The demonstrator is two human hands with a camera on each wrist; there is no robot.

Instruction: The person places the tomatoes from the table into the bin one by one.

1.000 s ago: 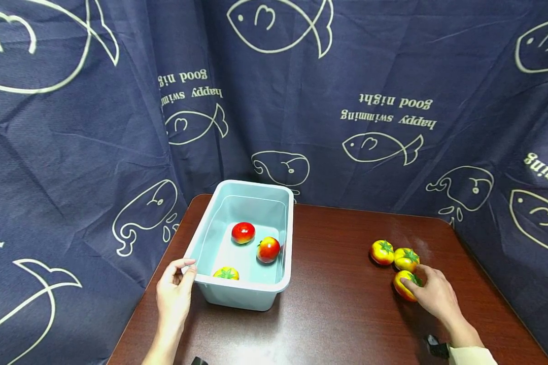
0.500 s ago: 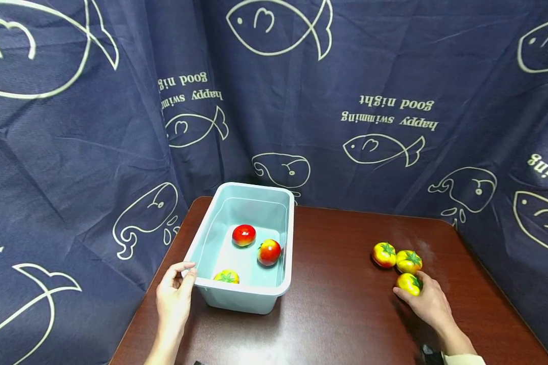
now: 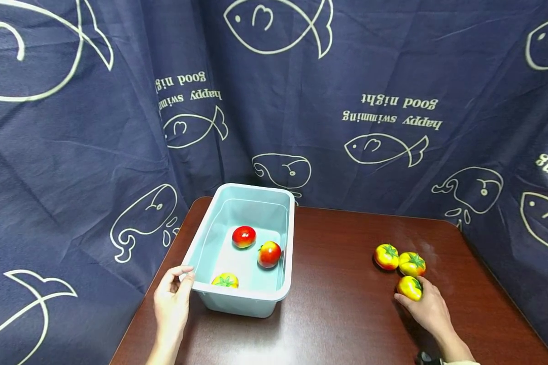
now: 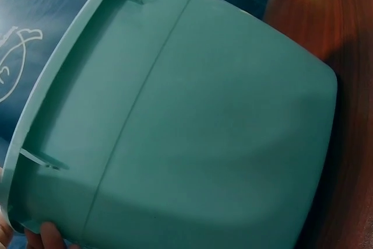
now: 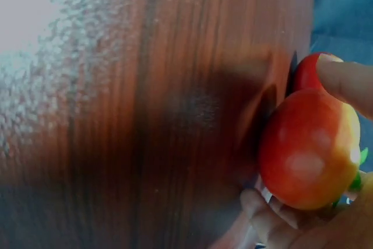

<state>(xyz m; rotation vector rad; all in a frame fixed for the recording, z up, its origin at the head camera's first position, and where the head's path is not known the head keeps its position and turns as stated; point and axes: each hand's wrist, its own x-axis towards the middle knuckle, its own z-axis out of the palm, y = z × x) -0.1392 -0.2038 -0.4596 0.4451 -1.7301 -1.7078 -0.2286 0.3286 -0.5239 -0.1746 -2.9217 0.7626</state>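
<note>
Behind everything I saw the dark blue curtain [image 3: 283,76] with its pale fish and upside-down lettering, and in front of it the reddish-brown table [image 3: 338,309]. On the table's left side stood the pale blue bin [image 3: 237,305], mouth upward, its long axis running away from the person with the far end leaning a little to the right. The person's left hand [image 3: 171,296] gripped the bin's rim at the near left corner; on the left wrist feed I had mostly the outer wall, with fingertips under the rim. Over on the right of the table, the right hand [image 3: 429,306] was curled round a tomato [image 3: 409,288], thumb on one side and fingers on the other; I could not tell whether that fruit touched the table. It was nearly round, so I read no clear long axis, but its green calyx [image 5: 363,155] faced up and rightward, into the hand. Just beyond it sat the left table tomato [image 3: 386,256] and the right table tomato [image 3: 412,264], side by side, calyxes up. Inside the bin lay a red tomato [image 3: 244,236] showing its smooth underside, a tipped tomato [image 3: 269,254] with its stem end to the left, and a yellow-topped tomato [image 3: 226,280], calyx up, near the closest wall.
</note>
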